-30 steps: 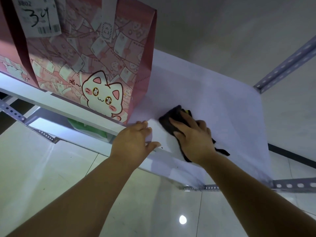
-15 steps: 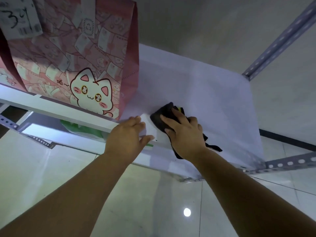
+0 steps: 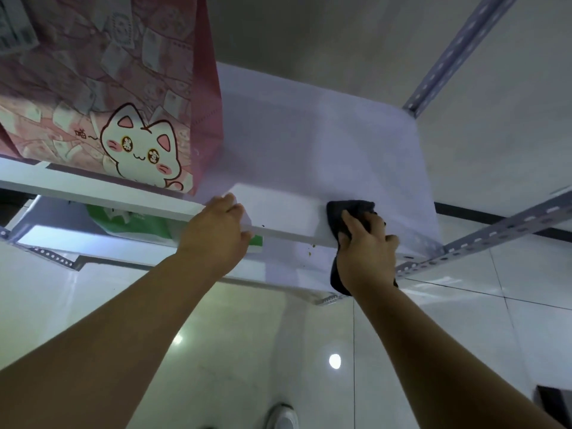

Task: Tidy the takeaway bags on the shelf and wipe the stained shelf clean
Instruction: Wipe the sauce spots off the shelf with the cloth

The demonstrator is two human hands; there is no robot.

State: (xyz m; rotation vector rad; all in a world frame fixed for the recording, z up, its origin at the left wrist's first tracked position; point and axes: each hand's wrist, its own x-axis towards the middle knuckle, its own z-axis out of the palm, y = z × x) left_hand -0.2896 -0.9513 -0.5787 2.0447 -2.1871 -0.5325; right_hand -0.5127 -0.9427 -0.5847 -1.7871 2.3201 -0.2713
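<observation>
While curled — right hand (image 3: 366, 252) round cloth (image 3: 349, 209)

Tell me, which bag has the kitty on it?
The pink bag standing on the shelf has the white kitty. The green bag lies under that shelf, and its visible part shows none.

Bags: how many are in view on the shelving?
2. A pink cat bag stands on the upper shelf, left; a green bag sits underneath it, partly hidden. More may lie off-frame left.
</observation>
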